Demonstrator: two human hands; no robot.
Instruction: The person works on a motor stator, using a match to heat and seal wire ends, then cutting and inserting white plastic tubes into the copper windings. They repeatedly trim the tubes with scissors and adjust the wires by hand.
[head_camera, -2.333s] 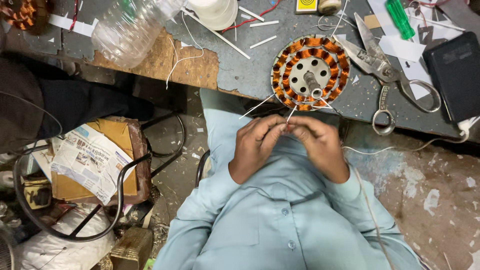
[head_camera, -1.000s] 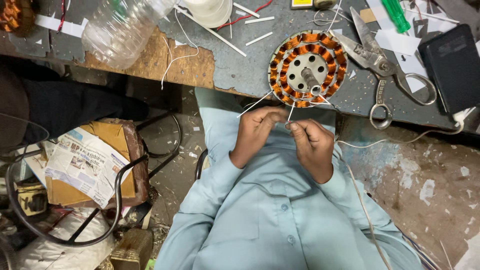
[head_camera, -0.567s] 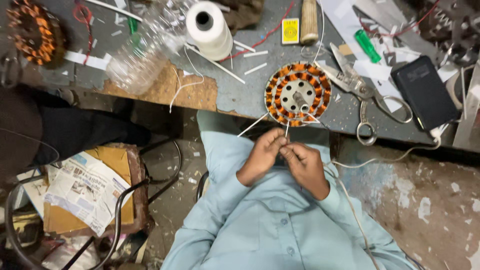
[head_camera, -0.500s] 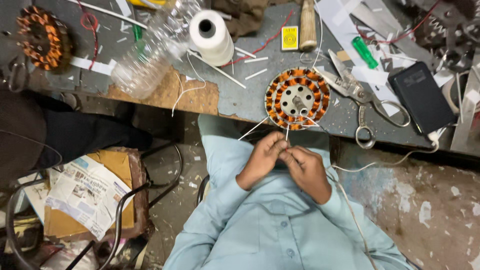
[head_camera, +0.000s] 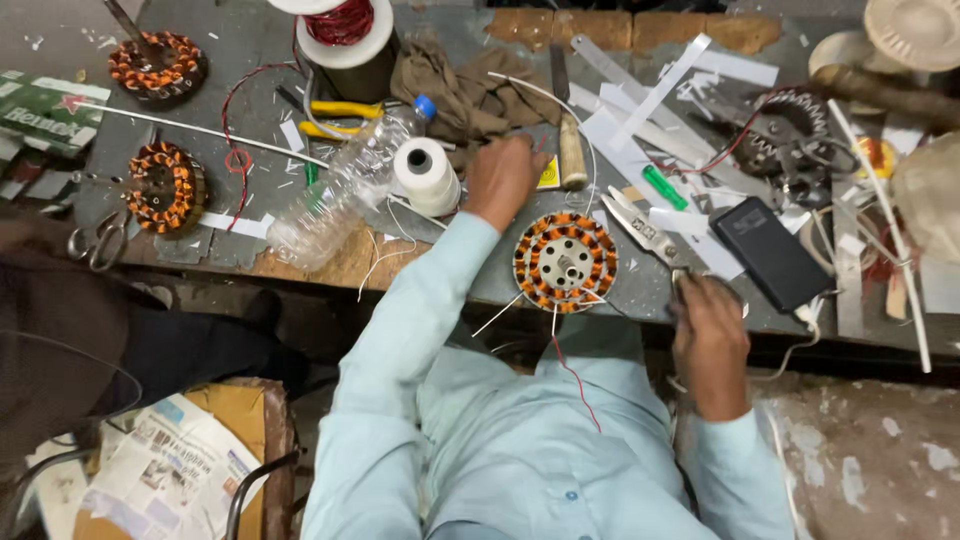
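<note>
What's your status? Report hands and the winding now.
Left hand stretched out over bench near white thread spool. Right hand on scissors handles. Orange-wound stator flat between hands, untouched, leads hanging off edge.

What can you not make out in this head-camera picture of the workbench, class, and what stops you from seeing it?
- Left hand: fingertips hidden by its own back; what it touches is unclear.
- Right hand: palm turned away, covering the scissors' handles.
- Red wire spool: top cut off by the frame's upper edge.
- Stator: its thin wire ends are too small to trace.
</note>
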